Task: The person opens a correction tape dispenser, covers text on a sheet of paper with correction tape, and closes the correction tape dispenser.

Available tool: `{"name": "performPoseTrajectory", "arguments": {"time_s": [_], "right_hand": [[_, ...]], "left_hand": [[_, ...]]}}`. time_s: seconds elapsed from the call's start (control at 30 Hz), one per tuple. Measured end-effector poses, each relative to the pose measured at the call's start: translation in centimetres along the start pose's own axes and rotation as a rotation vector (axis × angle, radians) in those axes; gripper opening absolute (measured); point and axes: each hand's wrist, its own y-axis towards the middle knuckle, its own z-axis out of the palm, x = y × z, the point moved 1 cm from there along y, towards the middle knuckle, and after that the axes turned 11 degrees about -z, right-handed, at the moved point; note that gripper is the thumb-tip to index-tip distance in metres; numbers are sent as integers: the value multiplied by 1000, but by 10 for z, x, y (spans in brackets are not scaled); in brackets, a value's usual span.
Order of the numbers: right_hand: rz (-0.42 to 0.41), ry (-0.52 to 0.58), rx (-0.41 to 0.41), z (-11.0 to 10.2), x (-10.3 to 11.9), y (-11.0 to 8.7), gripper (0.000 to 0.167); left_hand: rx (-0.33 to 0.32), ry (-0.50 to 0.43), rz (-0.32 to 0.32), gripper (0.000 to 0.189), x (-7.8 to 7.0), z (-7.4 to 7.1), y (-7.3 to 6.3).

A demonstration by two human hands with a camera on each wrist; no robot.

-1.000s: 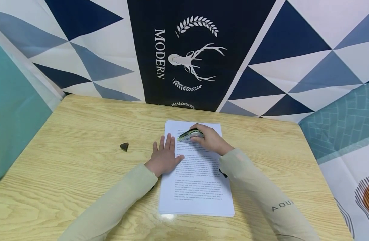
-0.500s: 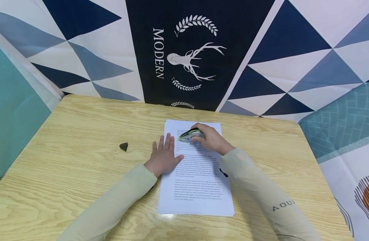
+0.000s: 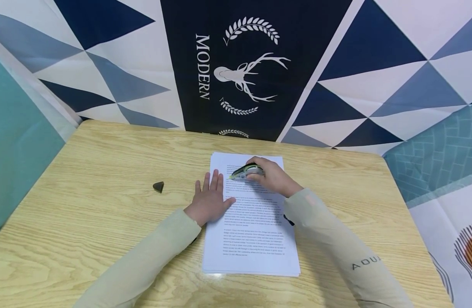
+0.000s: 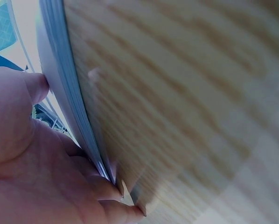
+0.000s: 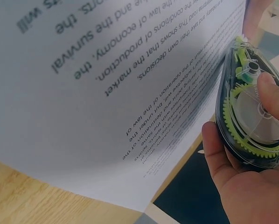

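Note:
A stack of printed paper lies on the wooden table. My right hand grips a correction tape dispenser over the upper lines of text, its tip at the left part of a line. In the right wrist view the correction tape dispenser shows a clear case with yellow-green gears, with thumb and fingers around it. My left hand rests with straight, spread fingers on the left edge of the stack. In the left wrist view its thumb lies on the paper and the fingertips reach past the sheet edges.
A small dark cap lies on the table left of my left hand. Behind the table's far edge hangs a patterned cloth with a deer print.
The correction tape dispenser and my right hand have shifted slightly right across the paper. My left hand stays in place on the stack.

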Motion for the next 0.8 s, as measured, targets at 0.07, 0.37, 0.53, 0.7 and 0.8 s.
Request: {"name": "performPoseTrajectory", "arguments": {"time_s": [0.07, 0.37, 0.53, 0.7, 0.8], "right_hand": [[0, 5, -2, 0, 0, 0, 37], [5, 3, 5, -4, -1, -4, 37], [-1, -1, 0, -4, -3, -5, 36], [0, -4, -1, -5, -4, -6, 36], [-2, -12, 0, -5, -4, -7, 36]], "left_hand": [[0, -1, 1, 82, 0, 0, 0], [10, 0, -4, 82, 0, 1, 1], [1, -6, 6, 82, 1, 0, 0], [-4, 7, 9, 82, 1, 0, 0], [-5, 9, 12, 82, 1, 0, 0]]}}
